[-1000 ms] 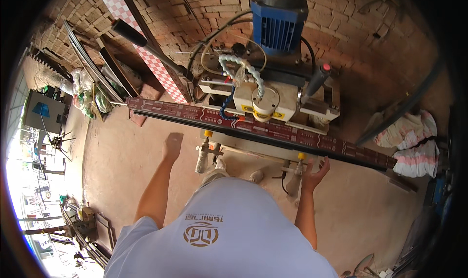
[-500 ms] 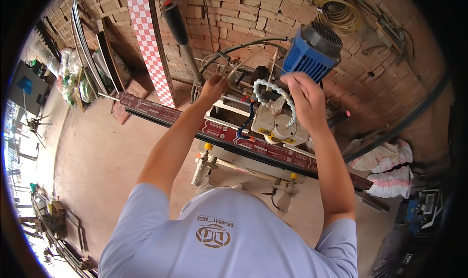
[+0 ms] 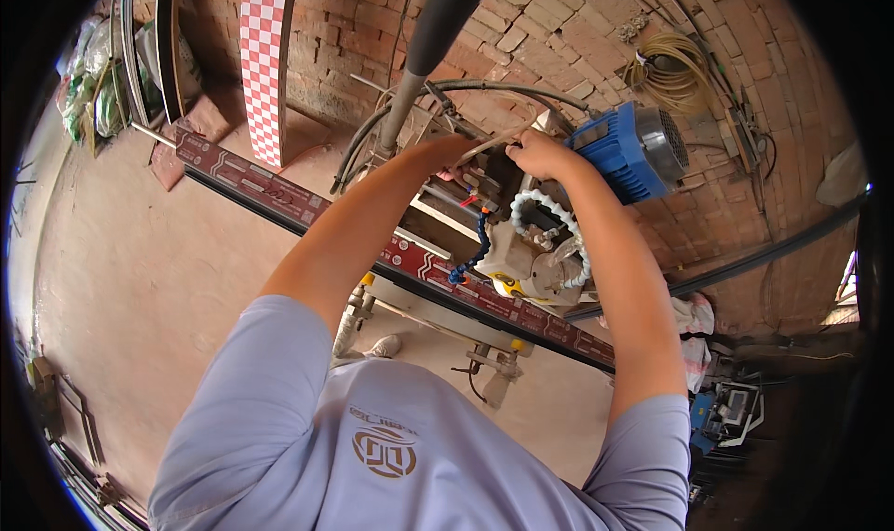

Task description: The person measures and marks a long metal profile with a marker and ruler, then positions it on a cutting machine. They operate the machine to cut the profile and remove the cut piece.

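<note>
Both my arms reach over a cutting machine with a blue motor point(image 3: 619, 154). My right hand point(image 3: 540, 153) is closed in a pinch at the end of a thin pale hose point(image 3: 495, 142), beside the motor. My left hand point(image 3: 453, 156) is lower and to the left, by the machine's dark fittings. Its fingers are curled and partly hidden, and what they hold cannot be made out. Below the hands are a white segmented coolant hose point(image 3: 581, 242) and a dark blue segmented hose point(image 3: 483, 242) with orange ends. A thick black-gripped lever point(image 3: 424, 51) rises left of the hands.
A long maroon-wrapped profile point(image 3: 251, 179) lies across the machine. Clamps with yellow knobs point(image 3: 517, 345) sit under its near side. Behind stand a brick wall point(image 3: 549, 19), a red-and-white checked panel point(image 3: 266, 65) and a coiled yellowish hose point(image 3: 672, 70). White sacks point(image 3: 694, 331) lie at right.
Both hands have moved farther in and closer together behind the white segmented hose. My right hand, loosely raised before, now pinches the thin pale hose. The view has shifted, and the lever looks nearer.
</note>
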Demonstrator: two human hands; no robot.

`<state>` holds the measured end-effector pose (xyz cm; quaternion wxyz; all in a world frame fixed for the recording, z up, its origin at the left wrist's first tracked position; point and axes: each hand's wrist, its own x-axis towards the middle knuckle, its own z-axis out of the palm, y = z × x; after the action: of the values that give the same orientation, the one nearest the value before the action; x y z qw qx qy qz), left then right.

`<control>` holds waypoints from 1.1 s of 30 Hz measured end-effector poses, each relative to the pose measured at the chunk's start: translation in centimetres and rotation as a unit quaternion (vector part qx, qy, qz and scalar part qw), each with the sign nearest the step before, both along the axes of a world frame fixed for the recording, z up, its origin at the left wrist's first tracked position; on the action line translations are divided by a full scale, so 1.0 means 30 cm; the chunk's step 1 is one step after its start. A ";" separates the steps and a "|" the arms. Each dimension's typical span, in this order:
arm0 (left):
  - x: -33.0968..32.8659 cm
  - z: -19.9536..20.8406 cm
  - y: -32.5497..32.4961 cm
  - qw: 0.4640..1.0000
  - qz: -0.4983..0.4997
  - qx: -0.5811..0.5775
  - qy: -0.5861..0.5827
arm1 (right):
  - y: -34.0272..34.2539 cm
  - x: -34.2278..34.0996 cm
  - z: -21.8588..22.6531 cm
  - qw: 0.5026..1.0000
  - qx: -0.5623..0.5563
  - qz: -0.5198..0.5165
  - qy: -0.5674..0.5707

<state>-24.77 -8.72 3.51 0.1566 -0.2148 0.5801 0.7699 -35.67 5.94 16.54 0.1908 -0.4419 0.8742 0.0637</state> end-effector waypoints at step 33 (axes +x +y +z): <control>-0.158 0.027 -0.011 0.938 -0.103 -0.332 0.015 | 0.096 -0.012 -0.056 0.979 -0.160 0.119 0.041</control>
<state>-29.51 -9.04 4.33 0.1466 -0.1823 0.8239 0.5163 -36.03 8.83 14.85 0.0730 -0.5643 0.8216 -0.0364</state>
